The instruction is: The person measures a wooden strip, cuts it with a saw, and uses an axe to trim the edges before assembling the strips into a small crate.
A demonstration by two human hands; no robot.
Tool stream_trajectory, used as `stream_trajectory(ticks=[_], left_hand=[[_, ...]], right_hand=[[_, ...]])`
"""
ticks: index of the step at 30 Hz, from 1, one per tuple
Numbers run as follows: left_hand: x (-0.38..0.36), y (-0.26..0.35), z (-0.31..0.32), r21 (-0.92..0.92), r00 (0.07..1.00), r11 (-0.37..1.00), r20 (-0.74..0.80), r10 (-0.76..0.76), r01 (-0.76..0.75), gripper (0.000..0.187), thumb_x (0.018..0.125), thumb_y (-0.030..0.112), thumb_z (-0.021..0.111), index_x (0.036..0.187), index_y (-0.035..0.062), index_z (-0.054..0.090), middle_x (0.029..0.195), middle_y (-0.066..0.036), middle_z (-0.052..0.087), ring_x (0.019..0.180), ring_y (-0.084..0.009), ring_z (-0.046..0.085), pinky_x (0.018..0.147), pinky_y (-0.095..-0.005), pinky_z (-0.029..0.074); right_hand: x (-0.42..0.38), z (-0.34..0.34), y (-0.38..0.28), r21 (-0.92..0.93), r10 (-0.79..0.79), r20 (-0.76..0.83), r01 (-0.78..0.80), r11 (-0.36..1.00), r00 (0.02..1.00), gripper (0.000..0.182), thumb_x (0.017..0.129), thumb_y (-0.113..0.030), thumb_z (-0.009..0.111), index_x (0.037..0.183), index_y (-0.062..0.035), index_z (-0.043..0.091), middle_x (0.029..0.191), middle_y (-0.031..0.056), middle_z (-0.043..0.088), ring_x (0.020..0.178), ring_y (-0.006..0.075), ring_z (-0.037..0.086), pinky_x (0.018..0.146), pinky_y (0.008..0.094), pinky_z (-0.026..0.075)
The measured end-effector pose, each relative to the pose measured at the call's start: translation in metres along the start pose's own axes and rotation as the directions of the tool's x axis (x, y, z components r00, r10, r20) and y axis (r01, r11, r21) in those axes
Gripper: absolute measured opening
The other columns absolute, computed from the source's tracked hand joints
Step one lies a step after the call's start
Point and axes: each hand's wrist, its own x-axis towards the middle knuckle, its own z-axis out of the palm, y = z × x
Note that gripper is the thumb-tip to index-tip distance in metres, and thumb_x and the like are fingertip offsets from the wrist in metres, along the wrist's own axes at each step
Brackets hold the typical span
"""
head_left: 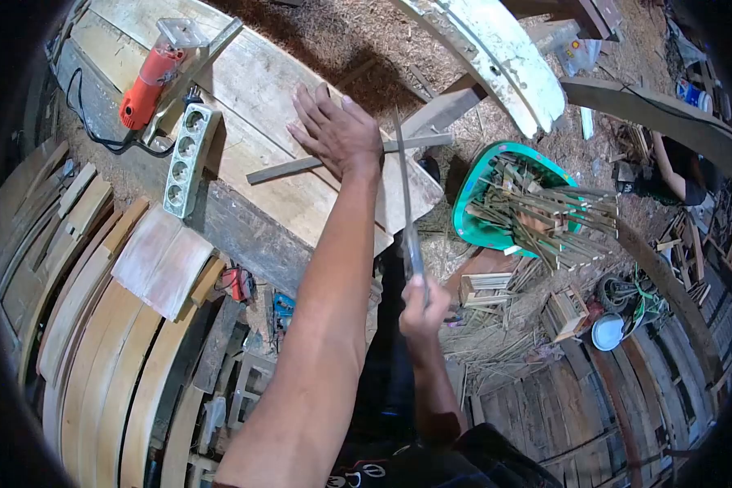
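Note:
My left hand (340, 134) lies flat with fingers stretched out, palm pressing a thin wooden strip (278, 172) onto the plank-topped bench (252, 81). The strip runs crosswise under the palm, and its right end sticks out past the bench edge. My right hand (424, 307) is wrapped round the handle of a handsaw (407, 195), held lower and to the right. Seen nearly edge-on, the blade points away from me and crosses the strip just right of my left hand.
A red trim router (148, 85) and a white power strip (189, 163) lie at the bench's left. A green tub (462, 213) full of cut sticks stands at right. Curved boards (98, 350) are stacked lower left. Another person's arm (667, 167) shows far right.

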Motion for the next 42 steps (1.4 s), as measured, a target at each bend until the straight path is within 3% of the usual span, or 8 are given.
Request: stream_trajectory(ticks=[8,11,14,20,23,31,34,42], left_hand=[[-0.009,-0.006,0.001,0.005,0.999,1.000,-0.043,0.026,-0.026,0.048,0.092,0.023,0.049,0.137,0.0102,0.039,0.152,-0.013,0.032,0.146,-0.0280,0.024,0.116,-0.0587,0.012],[-0.006,-0.006,0.004,-0.008,0.998,0.999,-0.062,0.031,-0.031,0.048,0.091,0.023,0.049,0.137,0.0105,0.039,0.152,-0.013,0.033,0.146,-0.0280,0.024,0.116,-0.0589,0.012],[-0.007,-0.006,0.000,-0.041,1.000,0.999,-0.013,0.013,-0.014,0.048,0.094,0.027,0.045,0.138,0.0078,0.041,0.155,-0.014,0.029,0.147,-0.0291,0.021,0.117,-0.0581,0.009],[-0.003,-0.005,0.000,-0.041,0.999,0.999,-0.036,0.018,-0.019,0.047,0.093,0.025,0.047,0.136,0.0091,0.041,0.154,-0.013,0.031,0.147,-0.0282,0.022,0.117,-0.0576,0.010],[-0.005,-0.004,0.001,0.000,0.999,1.000,-0.040,0.024,-0.024,0.047,0.093,0.024,0.049,0.136,0.0099,0.040,0.153,-0.012,0.032,0.146,-0.0274,0.023,0.117,-0.0578,0.013],[-0.006,-0.005,-0.004,-0.018,0.999,1.000,0.051,0.010,-0.009,0.050,0.096,0.031,0.041,0.140,0.0072,0.039,0.157,-0.016,0.024,0.149,-0.0283,0.015,0.118,-0.0576,0.005],[-0.006,-0.005,-0.002,0.016,1.000,1.000,-0.010,0.025,-0.025,0.048,0.093,0.026,0.049,0.137,0.0095,0.040,0.154,-0.014,0.030,0.147,-0.0279,0.022,0.116,-0.0587,0.012],[-0.005,-0.005,-0.002,0.036,1.000,0.999,0.018,0.014,-0.014,0.048,0.094,0.027,0.048,0.138,0.0093,0.039,0.155,-0.014,0.029,0.148,-0.0280,0.020,0.116,-0.0589,0.012]], right_hand=[[0.069,0.007,0.013,0.164,-0.031,0.048,0.023,0.986,0.998,0.038,0.098,-0.021,0.051,0.065,-0.0020,0.050,0.055,-0.0024,0.045,0.051,0.0073,0.040,0.047,0.0288,0.030],[0.066,0.009,0.006,0.137,-0.027,0.054,0.020,0.990,0.998,0.037,0.099,-0.022,0.051,0.068,-0.0015,0.053,0.055,-0.0024,0.045,0.051,0.0076,0.040,0.047,0.0293,0.030],[0.056,0.023,-0.008,-0.085,-0.189,-0.018,0.187,0.979,0.982,0.035,0.099,-0.022,0.051,0.072,-0.0012,0.057,0.056,-0.0027,0.044,0.052,0.0067,0.039,0.048,0.0286,0.030],[0.006,-0.012,-0.030,0.186,0.130,0.038,-0.135,0.973,0.991,0.032,0.099,-0.022,0.054,0.075,-0.0013,0.056,0.058,-0.0050,0.043,0.056,0.0046,0.038,0.049,0.0267,0.028],[-0.017,-0.025,-0.030,0.185,0.086,-0.078,-0.070,0.980,0.993,0.032,0.098,-0.020,0.053,0.071,-0.0025,0.051,0.059,-0.0047,0.043,0.057,0.0042,0.038,0.049,0.0267,0.028],[-0.004,-0.014,-0.023,-0.031,0.023,0.010,-0.023,0.999,1.000,0.031,0.097,-0.018,0.054,0.072,-0.0002,0.049,0.057,-0.0011,0.039,0.058,0.0061,0.038,0.050,0.0288,0.031],[-0.006,-0.011,-0.017,-0.042,0.049,0.008,-0.049,0.998,0.999,0.030,0.096,-0.017,0.054,0.072,-0.0002,0.050,0.057,-0.0002,0.039,0.057,0.0063,0.038,0.049,0.0291,0.031],[-0.014,-0.013,-0.019,-0.104,0.061,0.010,-0.059,0.993,0.998,0.031,0.096,-0.017,0.054,0.070,0.0001,0.050,0.056,0.0001,0.039,0.056,0.0064,0.038,0.048,0.0300,0.031]])
